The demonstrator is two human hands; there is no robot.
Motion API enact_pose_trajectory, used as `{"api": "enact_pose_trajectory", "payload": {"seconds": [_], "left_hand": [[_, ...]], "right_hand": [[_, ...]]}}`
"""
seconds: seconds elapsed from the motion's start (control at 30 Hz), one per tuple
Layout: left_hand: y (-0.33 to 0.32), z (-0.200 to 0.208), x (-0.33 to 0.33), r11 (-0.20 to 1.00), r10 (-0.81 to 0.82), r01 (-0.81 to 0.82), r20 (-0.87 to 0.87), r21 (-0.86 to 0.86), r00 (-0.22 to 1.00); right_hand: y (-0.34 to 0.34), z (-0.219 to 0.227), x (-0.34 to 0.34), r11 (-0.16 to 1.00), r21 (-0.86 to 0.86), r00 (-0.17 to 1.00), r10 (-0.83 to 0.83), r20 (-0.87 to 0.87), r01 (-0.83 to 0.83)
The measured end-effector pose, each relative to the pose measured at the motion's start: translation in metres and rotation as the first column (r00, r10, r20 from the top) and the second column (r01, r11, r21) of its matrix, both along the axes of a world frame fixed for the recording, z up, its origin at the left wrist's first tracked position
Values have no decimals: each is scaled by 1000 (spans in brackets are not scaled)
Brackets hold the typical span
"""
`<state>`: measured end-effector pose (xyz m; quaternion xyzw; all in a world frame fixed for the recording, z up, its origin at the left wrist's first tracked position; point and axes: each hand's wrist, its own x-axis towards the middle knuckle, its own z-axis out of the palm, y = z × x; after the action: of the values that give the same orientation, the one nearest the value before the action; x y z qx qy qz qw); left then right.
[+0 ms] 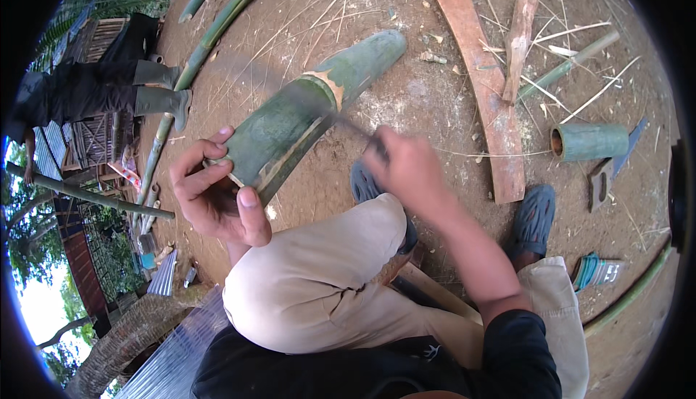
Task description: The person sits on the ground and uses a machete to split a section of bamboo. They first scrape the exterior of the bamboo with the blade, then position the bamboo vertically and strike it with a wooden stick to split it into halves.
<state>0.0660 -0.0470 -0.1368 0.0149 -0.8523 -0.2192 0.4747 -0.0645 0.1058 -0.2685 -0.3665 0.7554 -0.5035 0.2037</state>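
"What have you got in front of you?"

"A thick green bamboo piece (275, 134), with a jagged pale ring of bared wood at the joint partway along. It slants above my knee in beige trousers (312, 283), its rounded end pointing away from me. I can't tell whether that end touches the ground."

"How are you gripping it?"

"My left hand (206, 210) has the near end pinched, fingers curled over one edge and thumb near the other. The gap between them is just the bamboo's width."

"And the other one?"

"My right hand (413, 174) is a tight fist around the handle of a dark narrow-bladed knife (351, 127). The blade blurs across the bamboo near the joint, so I can't tell whether it touches."

"What lies around you?"

"To the right, a long reddish-brown wooden plank (475, 72) on brown dirt, with a rough chunk of wood (519, 43) lying against it. Farther right, a short hollow green bamboo tube (594, 143) is just beside a blue-bladed saw (631, 144). Pale thin slivers (602, 96) are scattered about. Near my dark perforated shoe (534, 214) is a teal packet (594, 272)."

"Anyone near?"

"Someone in grey-green boots (165, 107), off to my left by a long green bamboo pole (210, 42)."
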Motion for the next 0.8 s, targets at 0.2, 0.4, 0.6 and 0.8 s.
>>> {"api": "enact_pose_trajectory", "payload": {"seconds": [0.2,0.4,0.6,0.8], "left_hand": [[-2,-1,-1,995,90,-89,-4,33,996],[-6,5,11,987,154,-155,34,38,988],[-4,1,5,975,184,-180,-16,134,983],[-8,6,0,933,275,-261,-22,247,961]], "right_hand": [[1,0,13,994,-108,999,34,-10,-35],[-12,-10,6,1000,-19,999,-5,51,6],[-12,-25,-5,993,102,995,-62,80,53],[1,12,41,995,-90,999,42,8,-41]]}}
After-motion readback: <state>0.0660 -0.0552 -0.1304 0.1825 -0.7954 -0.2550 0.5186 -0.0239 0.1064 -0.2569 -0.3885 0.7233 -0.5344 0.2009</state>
